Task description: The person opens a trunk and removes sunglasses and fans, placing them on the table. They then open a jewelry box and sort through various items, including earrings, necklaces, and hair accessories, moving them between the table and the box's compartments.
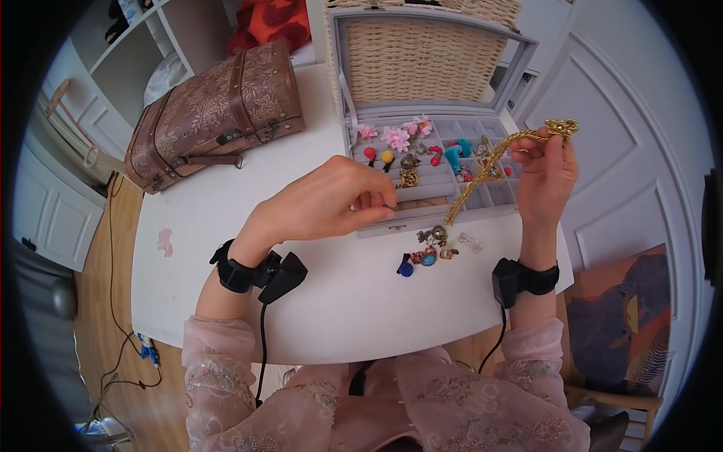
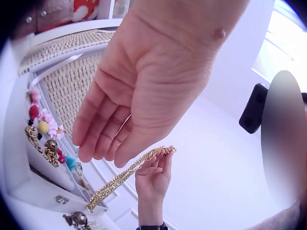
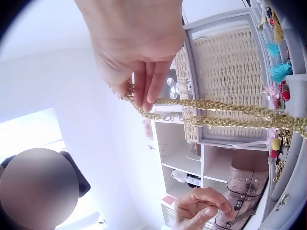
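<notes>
My right hand [image 1: 545, 179] holds up a thick gold twisted chain [image 1: 491, 164], pinching it at one end between thumb and fingers. The doubled chain [image 3: 225, 108] slants down to the left over the jewelry box [image 1: 493, 223]. My left hand [image 1: 320, 197] hovers at the box's front left, fingers loosely bent and holding nothing in the left wrist view. Inside the open box lie pink flowers [image 1: 395, 138], a red ball hair tie [image 1: 370, 153], a yellow ball hair tie [image 1: 387, 157] and turquoise tassels [image 1: 453, 157].
Several trinkets, including a blue ball hair tie [image 1: 406, 267] and a turquoise-stone piece [image 1: 428, 258], lie on the white table [image 1: 331, 309] before the box. A brown suitcase-style case [image 1: 215, 117] stands at the back left. The woven lid [image 1: 422, 60] stands raised behind the compartments.
</notes>
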